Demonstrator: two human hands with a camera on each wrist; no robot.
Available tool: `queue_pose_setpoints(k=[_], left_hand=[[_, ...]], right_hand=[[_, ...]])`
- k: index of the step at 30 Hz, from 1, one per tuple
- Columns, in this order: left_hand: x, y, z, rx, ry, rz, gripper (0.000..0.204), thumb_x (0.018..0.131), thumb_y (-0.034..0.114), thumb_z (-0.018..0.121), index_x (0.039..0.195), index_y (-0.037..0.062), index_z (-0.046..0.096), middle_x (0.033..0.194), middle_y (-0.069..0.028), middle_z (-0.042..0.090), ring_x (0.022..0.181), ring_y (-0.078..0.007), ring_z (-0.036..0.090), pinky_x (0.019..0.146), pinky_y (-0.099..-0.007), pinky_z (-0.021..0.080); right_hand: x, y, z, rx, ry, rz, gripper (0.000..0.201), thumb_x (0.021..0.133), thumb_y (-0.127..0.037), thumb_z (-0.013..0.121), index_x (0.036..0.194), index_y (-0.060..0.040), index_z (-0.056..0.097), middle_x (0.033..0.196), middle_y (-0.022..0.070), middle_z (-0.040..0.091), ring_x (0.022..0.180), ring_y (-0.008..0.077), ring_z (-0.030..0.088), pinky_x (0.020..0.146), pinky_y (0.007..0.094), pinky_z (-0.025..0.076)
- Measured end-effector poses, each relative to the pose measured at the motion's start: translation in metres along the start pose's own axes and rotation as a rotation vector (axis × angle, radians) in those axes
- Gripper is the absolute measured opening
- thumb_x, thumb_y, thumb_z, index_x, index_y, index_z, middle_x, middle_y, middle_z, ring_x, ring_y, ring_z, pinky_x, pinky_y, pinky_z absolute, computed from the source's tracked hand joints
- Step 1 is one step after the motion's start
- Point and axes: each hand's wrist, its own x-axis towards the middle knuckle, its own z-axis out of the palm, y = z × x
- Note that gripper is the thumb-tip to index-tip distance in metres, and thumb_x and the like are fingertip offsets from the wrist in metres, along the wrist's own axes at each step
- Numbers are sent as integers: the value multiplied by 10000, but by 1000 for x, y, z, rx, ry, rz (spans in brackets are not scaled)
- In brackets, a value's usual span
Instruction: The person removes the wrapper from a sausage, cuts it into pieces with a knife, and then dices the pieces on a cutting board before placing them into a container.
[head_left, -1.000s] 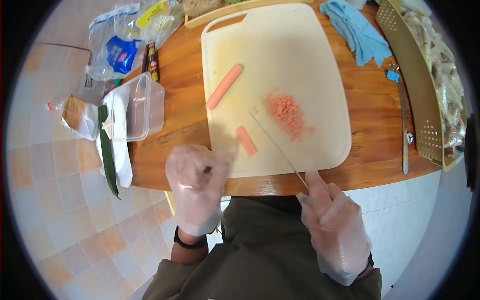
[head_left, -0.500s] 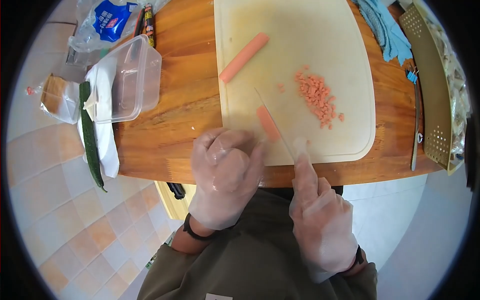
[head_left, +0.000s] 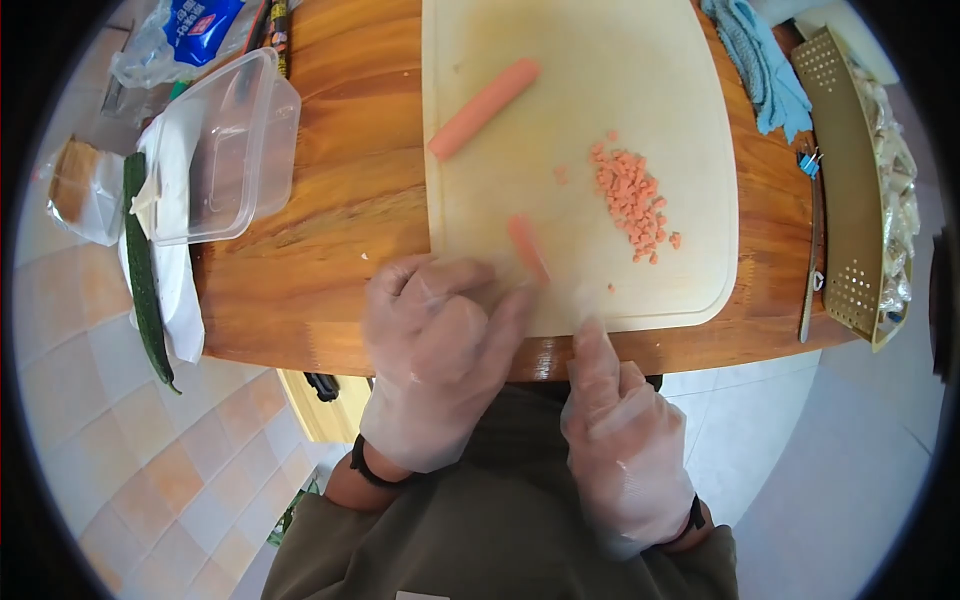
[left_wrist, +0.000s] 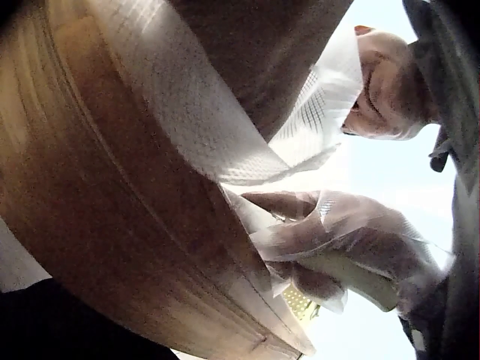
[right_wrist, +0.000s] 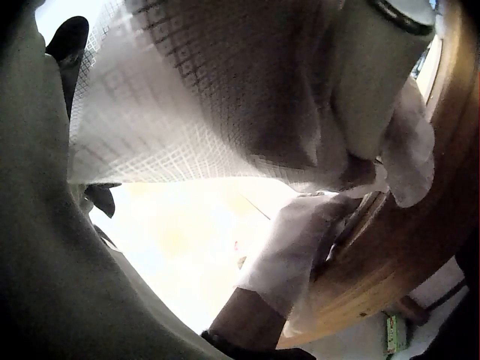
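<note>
My gloved left hand (head_left: 430,325) bends over the board's near left edge, its fingertips holding the lower end of a short sausage piece (head_left: 527,245). A knife by its pale handle (right_wrist: 375,82) is gripped in my gloved right hand (head_left: 630,435), index finger stretched forward along it. Motion blurs the blade beside the piece in the head view. Both lie over a cream cutting board (head_left: 660,90). Farther up the board rests a longer pink sausage stick (head_left: 485,108). A heap of diced sausage (head_left: 632,200) sits right of the short piece.
Left on the wooden table (head_left: 350,200) stands a clear plastic container (head_left: 230,160), beside a cucumber (head_left: 147,280) on white paper. A perforated basket (head_left: 845,200) of wrapped items, a blue cloth (head_left: 765,75) and a thin metal tool (head_left: 812,250) are at right.
My left hand has moved right and up to the short sausage piece. The knife has come over to that piece too. The head view has shifted, with the board's far end now cut off.
</note>
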Motion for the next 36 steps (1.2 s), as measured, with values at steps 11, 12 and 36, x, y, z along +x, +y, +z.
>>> queue_pose_setpoints(k=[11,12,36], left_hand=[[-5,2,-1,-7,-31,-148,374,699,-42,882,711,84,529,940,-88,671,861,-318,626,723,-441,474],[-6,1,-1,-12,-26,-137,374,699,-42,882,711,84,529,940,-88,671,861,-318,626,723,-441,474],[3,3,-1,-9,-24,-134,492,710,3,884,676,88,401,930,-130,712,777,-301,587,675,-414,433]], right_hand=[[3,-16,2,-274,-42,60,634,835,-75,696,1455,-103,567,718,70,584,511,262,613,414,413,477],[2,-18,3,-308,-40,58,644,827,-80,701,1456,-112,567,712,56,574,506,243,606,412,404,474],[13,1,-10,186,-96,58,772,871,-69,646,1606,-27,415,745,55,583,603,159,657,456,326,494]])
